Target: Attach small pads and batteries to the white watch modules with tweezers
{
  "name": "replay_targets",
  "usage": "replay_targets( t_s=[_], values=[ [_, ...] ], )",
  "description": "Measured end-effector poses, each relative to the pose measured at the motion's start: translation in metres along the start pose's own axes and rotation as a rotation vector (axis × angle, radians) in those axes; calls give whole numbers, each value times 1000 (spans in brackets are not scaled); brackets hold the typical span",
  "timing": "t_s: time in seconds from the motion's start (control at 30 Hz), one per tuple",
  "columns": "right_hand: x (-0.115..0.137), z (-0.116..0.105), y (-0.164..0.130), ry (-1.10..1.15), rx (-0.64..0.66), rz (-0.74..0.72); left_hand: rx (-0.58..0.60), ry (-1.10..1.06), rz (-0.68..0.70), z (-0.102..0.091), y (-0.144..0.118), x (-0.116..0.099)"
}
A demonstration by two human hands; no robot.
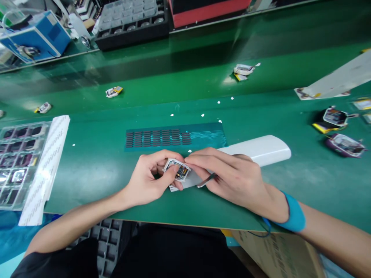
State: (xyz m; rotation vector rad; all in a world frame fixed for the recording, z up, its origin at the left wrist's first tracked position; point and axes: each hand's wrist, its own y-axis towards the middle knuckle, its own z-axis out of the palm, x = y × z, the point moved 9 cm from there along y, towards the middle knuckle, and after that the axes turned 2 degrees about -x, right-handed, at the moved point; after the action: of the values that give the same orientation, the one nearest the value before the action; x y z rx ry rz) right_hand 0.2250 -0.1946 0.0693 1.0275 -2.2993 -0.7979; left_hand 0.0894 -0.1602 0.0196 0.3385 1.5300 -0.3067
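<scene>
My left hand (153, 173) is closed around a small white-framed electronic device (178, 170), its thumb lying over the exposed circuit board. The open side of the housing faces up. My right hand (232, 175) has its thumb and fingertips pinched together at the device's right corner; whatever is between them is too small to make out. Metal tweezers (206, 180) are tucked in that same hand, the tip pointing left and down. Behind the hands lies a teal sheet (208, 133) bearing rows of dark adhesive strips (158, 138), with bare outlines at its right end.
A long white plastic piece (263, 150) lies under my right hand. On the left is a clear tray (20, 154) of device parts beside white backing paper (46, 170). Opened devices (334, 117) sit at right, others (114, 91) at the back. A white bracket (336, 79) stands at right.
</scene>
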Motion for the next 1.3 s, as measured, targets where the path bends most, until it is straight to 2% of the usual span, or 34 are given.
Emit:
replay_targets(
  t_s=[0.17,0.27,0.33,0.43,0.5,0.67,0.9,1.1,1.2,1.3],
  values=[
    [-3,-1,-5,7,76,-86,110,-230,-191,7,2,12],
    [-1,1,-5,32,151,-149,126,-332,-230,9,1,15],
    [-1,-1,-5,-11,130,-157,117,-353,-229,8,1,15],
    [-12,-8,-2,-158,13,-49,86,-325,-208,4,1,12],
    [-17,-9,0,-215,2,-8,77,-304,-184,3,2,9],
    [0,-4,0,-124,123,-190,101,-253,-157,4,3,6],
    [5,-5,-1,-115,136,-234,38,-173,-121,3,2,7],
    [9,-1,-11,-111,19,-214,-45,-73,-26,2,-2,7],
    [11,3,-17,-108,3,-204,-84,25,63,2,-5,0],
    [12,3,-18,-107,-1,-212,-99,39,92,2,-8,-4]
  ],
)
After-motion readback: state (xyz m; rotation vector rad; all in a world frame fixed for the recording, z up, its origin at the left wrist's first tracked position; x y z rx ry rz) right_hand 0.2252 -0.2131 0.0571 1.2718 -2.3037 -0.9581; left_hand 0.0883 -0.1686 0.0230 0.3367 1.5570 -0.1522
